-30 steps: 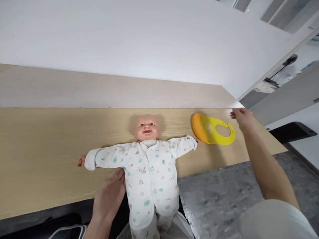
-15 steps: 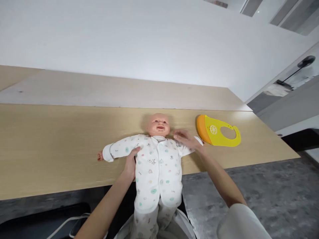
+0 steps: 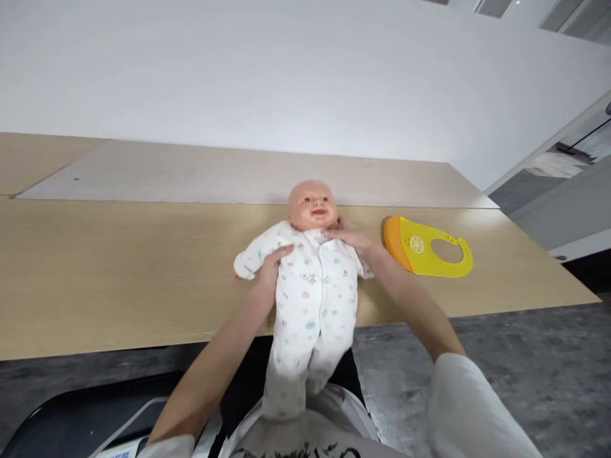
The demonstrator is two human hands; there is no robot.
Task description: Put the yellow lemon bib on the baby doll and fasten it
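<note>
A baby doll (image 3: 315, 286) in a white printed suit lies on its back, head raised off the table, legs reaching over the near edge toward my lap. My left hand (image 3: 273, 267) grips the side of its chest below the armpit, thumb on the front and the other fingers hidden behind. At the neck and shoulder on the other side, my right hand (image 3: 351, 238) holds the doll, with some fingers hidden behind its head and neck. To the right lies a yellow bib (image 3: 427, 248) with an orange pocket, apart from both hands.
The wooden table (image 3: 119, 273) runs across the view, with a pale board (image 3: 229, 172) along its back against a white wall. A black chair (image 3: 90, 413) with a white cable stands at the lower left. Grey floor (image 3: 501, 369) shows at the lower right.
The doll's head and upper body have come up off the table, and its arms hang lower. My right hand has moved in from above the doll's arm to its neck and shoulder.
</note>
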